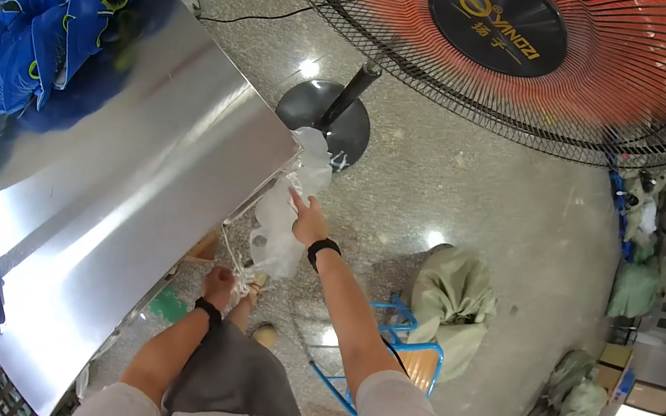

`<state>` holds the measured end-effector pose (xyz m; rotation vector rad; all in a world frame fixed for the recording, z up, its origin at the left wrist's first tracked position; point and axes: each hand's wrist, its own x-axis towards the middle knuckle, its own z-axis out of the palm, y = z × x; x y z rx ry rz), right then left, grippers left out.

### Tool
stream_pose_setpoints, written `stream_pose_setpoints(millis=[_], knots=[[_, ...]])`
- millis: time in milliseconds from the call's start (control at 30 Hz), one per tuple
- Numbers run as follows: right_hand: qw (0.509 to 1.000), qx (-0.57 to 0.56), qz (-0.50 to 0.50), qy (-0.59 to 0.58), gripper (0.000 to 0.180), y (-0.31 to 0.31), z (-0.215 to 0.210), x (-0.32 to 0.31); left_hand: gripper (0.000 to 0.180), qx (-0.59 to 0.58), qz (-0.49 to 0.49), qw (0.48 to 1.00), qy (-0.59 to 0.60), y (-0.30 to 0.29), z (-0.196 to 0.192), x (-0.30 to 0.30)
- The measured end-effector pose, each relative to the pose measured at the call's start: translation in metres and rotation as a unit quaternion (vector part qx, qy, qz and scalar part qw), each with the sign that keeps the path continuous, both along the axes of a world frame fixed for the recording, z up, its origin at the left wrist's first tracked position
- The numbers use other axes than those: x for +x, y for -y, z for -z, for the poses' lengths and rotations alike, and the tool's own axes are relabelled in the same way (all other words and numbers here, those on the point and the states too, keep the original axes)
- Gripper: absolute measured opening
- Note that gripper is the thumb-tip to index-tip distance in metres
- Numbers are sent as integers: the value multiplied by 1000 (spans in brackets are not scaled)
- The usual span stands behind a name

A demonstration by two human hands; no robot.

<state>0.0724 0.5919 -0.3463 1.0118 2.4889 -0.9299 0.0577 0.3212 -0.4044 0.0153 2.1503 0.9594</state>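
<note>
right hand (308, 221) on clear bag bundle (285, 216), left hand (218, 284)

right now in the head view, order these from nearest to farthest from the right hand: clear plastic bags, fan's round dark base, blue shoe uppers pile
1. clear plastic bags, touching the right hand, at the table corner
2. fan's round dark base, on the floor just beyond
3. blue shoe uppers pile, far left on the table

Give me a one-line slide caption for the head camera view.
Both hands, left hand and right hand, handle clear crinkled plastic bags hanging at the corner of a shiny steel table.
</note>
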Motion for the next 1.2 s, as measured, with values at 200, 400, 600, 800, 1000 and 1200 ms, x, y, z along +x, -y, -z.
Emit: stream_pose_setpoints(millis=[200,400,600,800,1000,1200], knots=[[989,18,-7,149,57,-24,38,2,17,140,-38,988,52,-31,-46,-5],[995,53,-33,77,35,-24,48,78,15,242,-80,967,27,-123,-54,0],[996,53,5,-71,38,27,3,134,28,181,6,980,-77,-183,35,-18],[947,-160,231,-153,41,55,-57,163,46,95,492,866,8,-218,-22,-9],[983,-85,155,-40,43,70,-57,201,43,64,408,910,-36,-168,-35,0],[974,-110,193,42,34,155,-68,284,33,24,429,890,-154,-15,-9,23]])
